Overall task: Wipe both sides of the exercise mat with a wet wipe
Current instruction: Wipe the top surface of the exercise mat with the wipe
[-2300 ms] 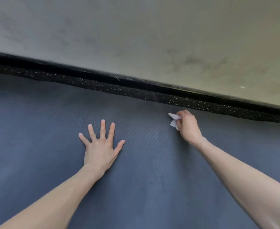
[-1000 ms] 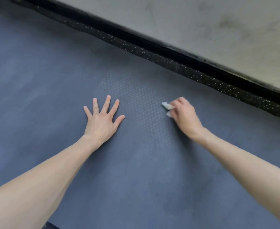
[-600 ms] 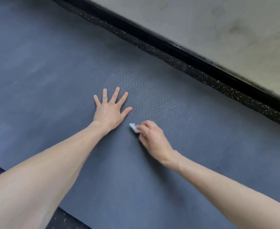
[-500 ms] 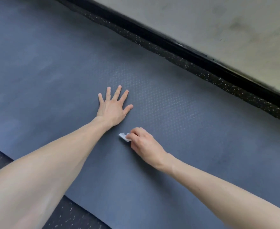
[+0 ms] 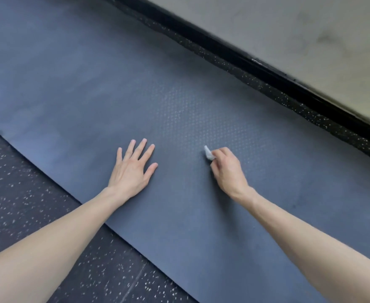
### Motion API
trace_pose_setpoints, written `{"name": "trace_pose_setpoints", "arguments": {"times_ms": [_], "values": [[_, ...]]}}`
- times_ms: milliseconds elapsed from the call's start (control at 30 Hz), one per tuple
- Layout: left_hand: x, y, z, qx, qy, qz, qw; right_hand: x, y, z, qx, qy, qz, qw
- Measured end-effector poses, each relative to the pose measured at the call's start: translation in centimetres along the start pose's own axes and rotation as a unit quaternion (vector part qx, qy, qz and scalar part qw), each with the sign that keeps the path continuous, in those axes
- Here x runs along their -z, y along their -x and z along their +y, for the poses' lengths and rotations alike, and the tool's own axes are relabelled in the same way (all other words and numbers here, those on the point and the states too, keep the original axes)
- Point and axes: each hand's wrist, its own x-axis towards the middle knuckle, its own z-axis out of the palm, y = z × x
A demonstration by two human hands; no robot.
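Nearest the camera, at about 7 o'clock, the speckled rubber floor point(image 5: 37, 215) shows beside the near edge of the exercise mat point(image 5: 70, 90), which runs diagonally from 9 o'clock down toward 5 o'clock; more of that floor is in view than half a second ago, when the mat filled most of the lower frame. Past it, the left hand point(image 5: 131, 171) lies flat on the mat with fingers spread wide, holding nothing, pressing down as a brace just as it has through the last two seconds. At 3 o'clock from it, well apart, the right hand point(image 5: 227, 169) is curled closed around a small bunched wet wipe point(image 5: 208, 153), whose pale tip sticks out at 11 o'clock from the knuckles and touches the mat. Half a second ago this hand sat just beside the left thumb; now it has swept back out toward the wall side, so the stroke has reversed, which I judge to mean the person is working this patch in back-and-forth passes. Only this upper face is being wiped, so the underside probably remains to do. Farthest, at 1 o'clock, a black baseboard point(image 5: 289, 84) meets the grey wall point(image 5: 310, 29)
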Motion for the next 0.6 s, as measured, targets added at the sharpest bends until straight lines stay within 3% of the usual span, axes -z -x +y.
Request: {"name": "trace_pose_setpoints", "arguments": {"times_ms": [133, 233, 367, 467, 600], "values": [[0.0, 0.6, -0.3, -0.004, 0.023, 0.008, 1.0, -4.7, 4.3, -9.7, 0.194, -0.068, -0.128, 0.97], [0.1, 1.1, -1.5, -0.005, 0.05, 0.013, 0.999, -4.7, 4.0, -9.0, 0.251, -0.059, -0.17, 0.951], [0.1, 2.6, -3.6, 0.01, 0.05, 0.023, 0.998, -0.8, -0.6, -2.0, 0.099, -0.002, -0.075, 0.992], [-0.2, 2.9, -3.6, 0.011, 0.047, 0.022, 0.999, 1.0, -1.8, 1.4, -0.018, 0.022, -0.033, 0.999], [-0.2, 3.3, -2.9, 0.019, 0.072, 0.03, 0.997, -2.5, 0.9, -3.8, 0.026, 0.0, -0.033, 0.999]]}}
